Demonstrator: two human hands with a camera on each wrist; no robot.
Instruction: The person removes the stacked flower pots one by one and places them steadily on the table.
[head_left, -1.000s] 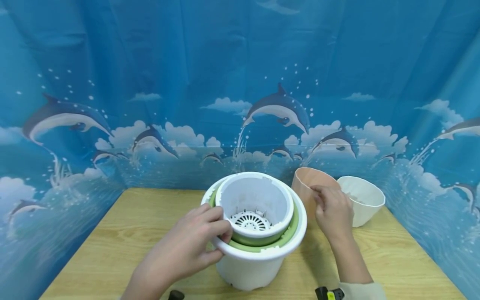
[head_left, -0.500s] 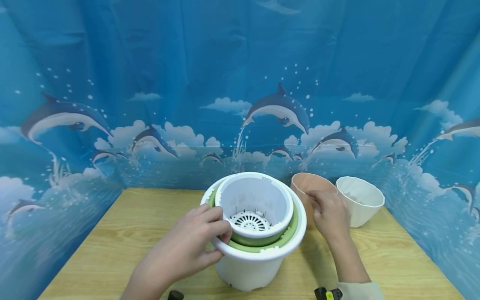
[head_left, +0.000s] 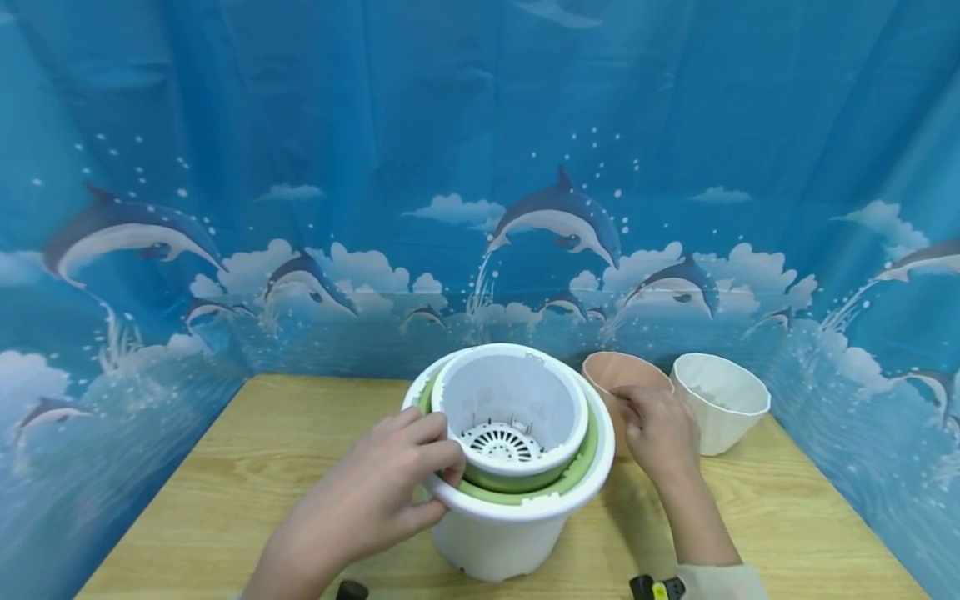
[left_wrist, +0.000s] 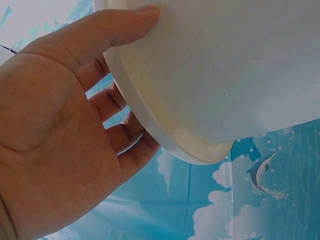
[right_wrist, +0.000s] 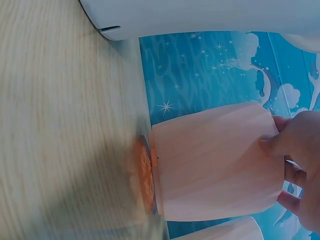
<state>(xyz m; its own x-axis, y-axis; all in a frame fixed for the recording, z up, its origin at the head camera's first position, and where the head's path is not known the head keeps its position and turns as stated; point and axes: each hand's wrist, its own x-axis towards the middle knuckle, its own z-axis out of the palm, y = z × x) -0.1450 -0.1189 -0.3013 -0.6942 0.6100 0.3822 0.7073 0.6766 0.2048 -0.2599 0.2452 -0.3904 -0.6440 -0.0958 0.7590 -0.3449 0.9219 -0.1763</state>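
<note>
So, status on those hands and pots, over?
Left hand grips large white pot. Right hand grips peach pot by rim. Faceted white pot close alongside.

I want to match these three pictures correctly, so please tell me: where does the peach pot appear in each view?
Head: the peach pot is right of centre, just right of the large white pot, with the right hand at its rim.
Left wrist: not in this picture.
Right wrist: below and right of centre, shown sideways, rim toward the right edge.
Shared landmark: the blue backdrop.
</note>
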